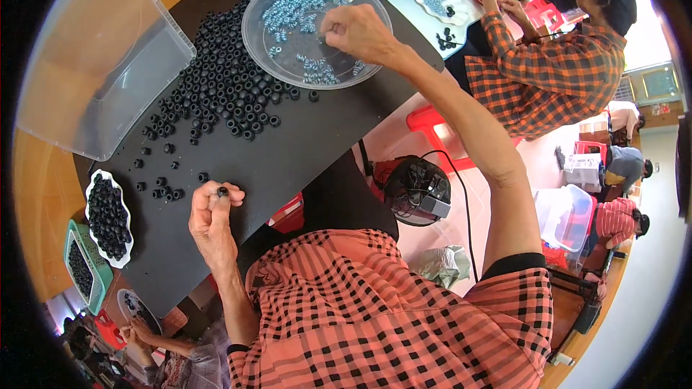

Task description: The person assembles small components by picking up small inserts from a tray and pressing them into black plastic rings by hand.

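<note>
1. Green basket point(103, 281), at our far left, holding black beads point(79, 270).
2. Next we see a white dish point(127, 235) heaped with beads, near a clear bin point(94, 65).
3. Our left hand point(213, 227) pinches one bead point(223, 191) between thumb and fingers, near the edge of the table point(317, 130).
4. Beyond it, a loose pile point(223, 65) of beads spreads toward the bowl point(288, 60) of blue rings point(295, 11).
5. Our right hand point(357, 32) hangs over that bowl, fingers curled; we cannot tell whether they pinch anything.
6. Farther right, we see a co-worker point(562, 65) in orange checks.
</note>
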Demonstrator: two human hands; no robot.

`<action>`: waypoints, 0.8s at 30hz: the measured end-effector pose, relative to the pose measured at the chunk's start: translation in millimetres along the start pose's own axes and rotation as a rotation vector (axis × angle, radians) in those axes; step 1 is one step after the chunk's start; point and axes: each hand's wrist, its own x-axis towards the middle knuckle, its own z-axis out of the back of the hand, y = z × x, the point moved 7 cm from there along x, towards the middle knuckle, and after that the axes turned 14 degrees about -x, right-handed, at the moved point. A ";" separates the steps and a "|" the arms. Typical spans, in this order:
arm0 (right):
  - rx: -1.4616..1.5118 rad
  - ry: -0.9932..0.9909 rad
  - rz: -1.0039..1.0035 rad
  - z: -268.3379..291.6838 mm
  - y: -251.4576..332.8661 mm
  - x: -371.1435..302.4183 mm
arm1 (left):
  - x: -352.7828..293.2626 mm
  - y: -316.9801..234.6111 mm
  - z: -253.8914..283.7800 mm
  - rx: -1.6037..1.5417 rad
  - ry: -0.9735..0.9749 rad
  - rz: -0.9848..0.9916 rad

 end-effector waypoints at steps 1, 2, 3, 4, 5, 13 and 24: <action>0.141 0.018 -0.163 2.3 -6.1 -0.8 | -0.3 0.4 0.3 0.005 -0.002 0.002; 0.281 0.037 -0.325 1.4 -13.3 -3.1 | -0.6 0.2 0.8 0.005 -0.003 0.001; 0.282 0.037 -0.323 1.2 -13.4 -2.4 | -0.8 -0.4 1.4 0.003 -0.003 0.001; 0.274 0.041 -0.342 1.8 -16.0 -3.1 | -0.8 -0.5 1.2 -0.001 0.001 0.002; 0.267 0.046 -0.360 2.1 -17.8 -3.6 | -0.8 -0.3 1.5 -0.002 0.002 0.001; -0.059 -0.008 -0.002 -5.3 16.3 6.2 | -1.6 0.8 -0.4 -0.002 0.047 -0.004; 0.051 -0.011 -0.056 5.6 50.3 24.2 | -1.8 -0.3 2.5 -0.048 -0.011 0.027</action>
